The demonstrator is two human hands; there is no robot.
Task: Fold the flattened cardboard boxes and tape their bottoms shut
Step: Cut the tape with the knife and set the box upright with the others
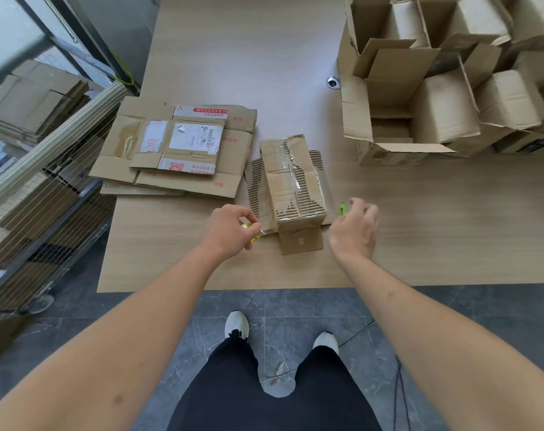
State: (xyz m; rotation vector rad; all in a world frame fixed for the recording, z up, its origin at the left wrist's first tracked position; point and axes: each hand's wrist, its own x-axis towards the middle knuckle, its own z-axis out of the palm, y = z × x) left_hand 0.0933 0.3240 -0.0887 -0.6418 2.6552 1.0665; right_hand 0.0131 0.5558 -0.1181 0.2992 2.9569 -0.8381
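A folded box (292,185), its bottom glossy with clear tape, sits mid-frame on the pale wood-grain table (420,231). Flattened boxes (177,147) lie just left; open boxes (420,88) crowd upper right. The left hand (230,228) pinches something yellow, partly hidden. The blurred right hand (354,228) hovers with loose fingers beside a green cutter (342,209), gripping nothing. The floor is grey tile.

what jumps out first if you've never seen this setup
A taped cardboard box lies mid-table between the left hand, which pinches something small and yellow, and the blurred right hand beside a green cutter. A pile of flattened boxes sits to its left; folded open boxes crowd the far right corner.
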